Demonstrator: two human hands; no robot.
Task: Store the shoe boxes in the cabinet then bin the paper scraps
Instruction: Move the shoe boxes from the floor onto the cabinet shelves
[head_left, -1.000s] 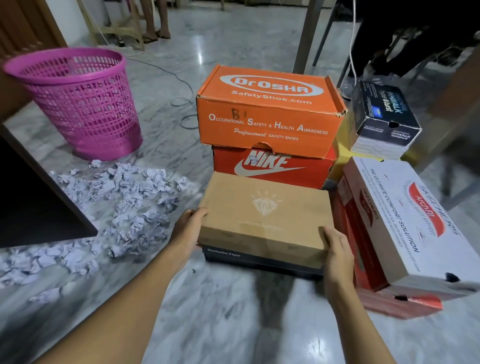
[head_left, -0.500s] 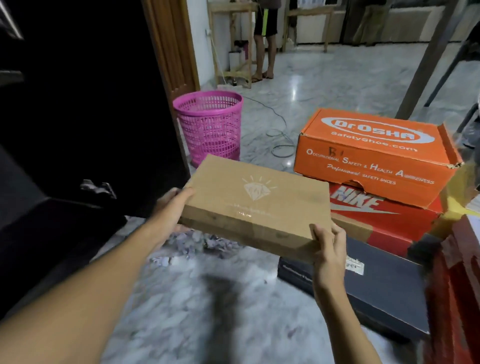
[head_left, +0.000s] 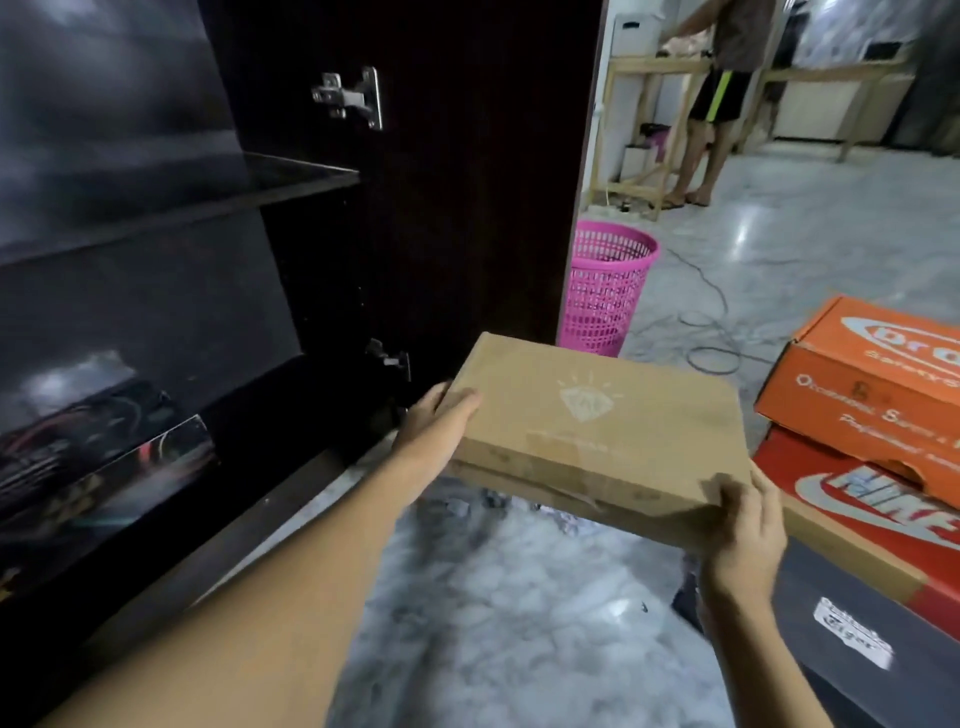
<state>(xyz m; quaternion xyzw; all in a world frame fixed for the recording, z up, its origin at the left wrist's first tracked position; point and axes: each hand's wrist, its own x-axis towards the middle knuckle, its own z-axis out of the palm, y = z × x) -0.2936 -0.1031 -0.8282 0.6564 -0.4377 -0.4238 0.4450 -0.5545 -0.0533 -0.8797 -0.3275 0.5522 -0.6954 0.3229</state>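
Now your left grip (head_left: 436, 415) and right grip (head_left: 748, 525) clasp the box (head_left: 597, 426) beside the cabinet (head_left: 156, 312). Slide it in level.

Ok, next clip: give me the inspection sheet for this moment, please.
Surface: grey marble floor, glossy.
Job's things: brown box held in the air before the open cabinet; orange box on red box, black box in front of them; pink bin past the cabinet door.
Clutter: a few paper scraps on the floor under the held box, blurred.
Hands: left hand holds the brown box's left end; right hand grips its near right corner.
Cables: cable loops across the floor beyond the bin.
Surroundings: a person stands at a wooden bench.
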